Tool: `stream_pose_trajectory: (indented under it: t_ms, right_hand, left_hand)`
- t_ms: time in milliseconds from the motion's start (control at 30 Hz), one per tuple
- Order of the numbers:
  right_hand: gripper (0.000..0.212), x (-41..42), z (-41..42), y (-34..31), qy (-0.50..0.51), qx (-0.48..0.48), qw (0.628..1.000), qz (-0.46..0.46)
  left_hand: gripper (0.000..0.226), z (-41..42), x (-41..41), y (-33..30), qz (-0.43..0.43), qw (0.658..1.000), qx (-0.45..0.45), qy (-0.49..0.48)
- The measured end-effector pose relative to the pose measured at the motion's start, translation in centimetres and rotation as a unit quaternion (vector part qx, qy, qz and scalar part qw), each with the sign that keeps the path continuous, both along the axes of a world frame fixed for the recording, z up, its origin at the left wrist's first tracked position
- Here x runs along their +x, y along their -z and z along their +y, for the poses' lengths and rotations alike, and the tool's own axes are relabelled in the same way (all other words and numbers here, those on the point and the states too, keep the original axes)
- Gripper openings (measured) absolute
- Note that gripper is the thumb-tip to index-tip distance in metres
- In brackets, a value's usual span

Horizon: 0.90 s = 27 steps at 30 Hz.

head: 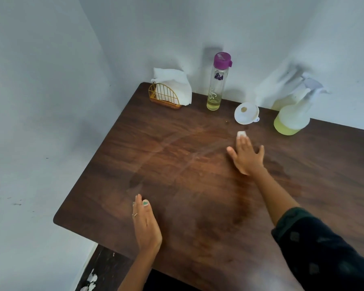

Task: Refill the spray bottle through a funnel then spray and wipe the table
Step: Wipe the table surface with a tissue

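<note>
My right hand (pixel 246 155) lies flat with spread fingers on the dark wooden table (pixel 177 164), pressing a white tissue (pixel 241 134) that peeks out past the fingertips. My left hand (pixel 145 223) rests on its edge near the front left, fingers straight, holding nothing. The spray bottle (pixel 292 116), translucent with yellow liquid at its bottom, stands at the back right. A white funnel (pixel 246 113) lies upside down beside it. A clear bottle with a purple cap (pixel 216 82) and a little yellow liquid stands at the back.
A gold wire holder with white tissues (pixel 168 91) sits at the back left corner. Wet streaks and darker damp patches mark the tabletop. White walls close in behind and to the left. The table's front left corner is near my left hand.
</note>
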State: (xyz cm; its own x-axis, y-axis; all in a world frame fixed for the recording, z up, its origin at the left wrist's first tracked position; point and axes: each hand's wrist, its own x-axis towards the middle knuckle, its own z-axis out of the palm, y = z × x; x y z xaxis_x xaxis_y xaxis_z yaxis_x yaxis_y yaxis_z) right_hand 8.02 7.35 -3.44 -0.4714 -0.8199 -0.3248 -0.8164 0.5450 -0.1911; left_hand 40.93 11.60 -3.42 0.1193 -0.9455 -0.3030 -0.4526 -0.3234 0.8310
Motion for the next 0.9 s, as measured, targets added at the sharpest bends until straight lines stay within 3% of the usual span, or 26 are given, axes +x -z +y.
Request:
stream_pose_trajectory:
  t_ms: [100, 200, 267, 333, 400, 467, 600, 700, 800, 900]
  right_hand:
    - [0.080, 1.7, -0.2, 0.5, 0.001, 0.020, 1.000, 0.005]
    - [0.081, 10.6, 1.3, 1.1, -0.194, -0.036, 0.980, -0.004]
    - [0.082, 17.1, 4.7, 1.2, -0.341, -0.081, 0.936, -0.005]
    - [0.080, 21.9, 8.7, 1.7, -0.487, -0.076, 0.870, -0.019]
    - [0.078, 22.7, 10.8, 1.8, -0.579, -0.044, 0.814, -0.030]
    - [0.075, 19.6, 9.7, 1.6, -0.537, -0.076, 0.840, 0.014]
    - [0.078, 6.2, 5.9, 0.8, -0.181, -0.088, 0.979, 0.005]
    - [0.068, -2.1, 6.5, -0.4, 0.032, 0.005, 0.999, 0.008]
    - [0.074, 0.9, 6.7, -0.1, 0.027, 0.004, 1.000, 0.004]
    - [0.089, 11.1, 9.0, 1.2, -0.148, -0.067, 0.987, -0.020]
  left_hand:
    - [0.064, 0.8, 0.0, 0.1, 0.009, 1.000, 0.001, 0.005]
    - [0.066, 1.0, -0.1, 0.1, 0.026, 1.000, 0.001, -0.001]
    - [0.075, 1.0, 0.0, 0.2, 0.052, 0.998, 0.002, -0.016]
    - [0.083, 1.1, 0.2, 0.4, 0.067, 0.997, 0.008, -0.020]
    - [0.076, 1.3, 0.4, 0.6, 0.058, 0.998, 0.012, -0.007]
    - [0.061, 1.6, 0.4, 0.4, 0.052, 0.999, 0.005, -0.002]
    - [0.074, 2.1, 0.2, -0.3, 0.027, 0.999, 0.016, 0.020]
    - [0.063, 2.7, 0.1, -0.3, 0.014, 0.999, 0.020, 0.035]
    - [0.058, 3.2, 0.2, -0.3, 0.024, 0.999, 0.018, 0.043]
    - [0.054, 3.4, 0.3, -0.3, 0.021, 0.998, 0.015, 0.056]
